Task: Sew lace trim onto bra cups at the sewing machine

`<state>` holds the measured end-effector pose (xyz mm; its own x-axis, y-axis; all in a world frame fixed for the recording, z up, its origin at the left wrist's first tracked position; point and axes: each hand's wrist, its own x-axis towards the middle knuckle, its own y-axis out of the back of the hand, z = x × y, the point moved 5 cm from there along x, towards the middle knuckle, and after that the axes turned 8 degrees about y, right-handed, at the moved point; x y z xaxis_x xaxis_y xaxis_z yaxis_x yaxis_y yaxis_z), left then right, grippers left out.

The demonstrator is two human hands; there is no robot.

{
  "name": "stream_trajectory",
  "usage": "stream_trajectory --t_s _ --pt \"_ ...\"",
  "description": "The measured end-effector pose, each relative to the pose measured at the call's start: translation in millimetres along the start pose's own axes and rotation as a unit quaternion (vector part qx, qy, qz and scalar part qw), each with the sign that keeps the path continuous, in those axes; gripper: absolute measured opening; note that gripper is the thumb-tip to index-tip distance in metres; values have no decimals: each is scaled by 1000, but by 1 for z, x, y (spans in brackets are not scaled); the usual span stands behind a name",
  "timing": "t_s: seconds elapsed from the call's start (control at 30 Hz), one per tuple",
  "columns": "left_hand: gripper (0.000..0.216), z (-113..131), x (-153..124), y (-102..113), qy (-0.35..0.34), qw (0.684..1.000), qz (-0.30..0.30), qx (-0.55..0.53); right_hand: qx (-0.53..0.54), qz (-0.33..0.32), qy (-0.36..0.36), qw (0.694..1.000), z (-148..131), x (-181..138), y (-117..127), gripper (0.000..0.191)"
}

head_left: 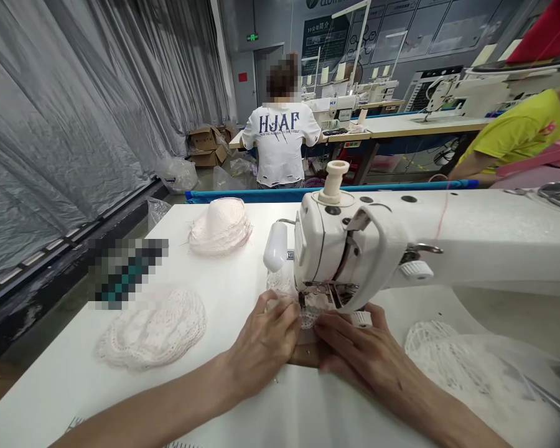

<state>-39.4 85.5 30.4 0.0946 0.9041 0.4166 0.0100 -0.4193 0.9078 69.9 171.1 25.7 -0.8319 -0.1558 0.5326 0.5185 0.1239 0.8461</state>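
A white sewing machine (345, 249) stands before me, its needle area just beyond my fingers. White lace fabric (308, 316) lies under the presser foot and runs out behind it on the left. My left hand (268, 339) is closed at the left of the foot, fingers pinching the lace. On the other side, my right hand (359, 345) lies with fingers stretched out over the lace's right edge, pressing it to the machine bed. Its thumb side is partly hidden under the palm.
A pile of lace pieces (156, 326) lies left on the white table (224, 398), with a stack of pale pink cups (220, 227) behind it. More white lace and netting (476, 367) lies right. Ahead sits a person in a white shirt (280, 140); another in yellow (522, 130) is at right.
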Motion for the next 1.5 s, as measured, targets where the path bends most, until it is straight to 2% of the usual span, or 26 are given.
stream_trajectory --t_s 0.47,0.93,1.1,1.17,1.27,1.4,1.5 --pt "19 6 0 0 -11 999 -18 48 1 19 -9 1000 3 -1 2 28" --pt "17 -16 1 -9 44 998 -25 40 -12 26 -59 998 11 -2 2 27" --pt "37 -26 5 -12 75 994 -18 76 -14 38 -61 997 10 0 -1 29" --pt "39 -19 0 -10 92 990 -19 103 -20 34 -56 998 9 3 -1 31" --pt "38 8 -21 0 101 987 -14 122 -32 17 -52 998 7 5 0 35" --pt "52 48 -55 25 52 998 -14 37 -2 -24 -82 996 -2 5 -2 33" --pt "35 46 -59 41 64 996 -58 -37 40 -47 -104 993 -16 6 -8 40"
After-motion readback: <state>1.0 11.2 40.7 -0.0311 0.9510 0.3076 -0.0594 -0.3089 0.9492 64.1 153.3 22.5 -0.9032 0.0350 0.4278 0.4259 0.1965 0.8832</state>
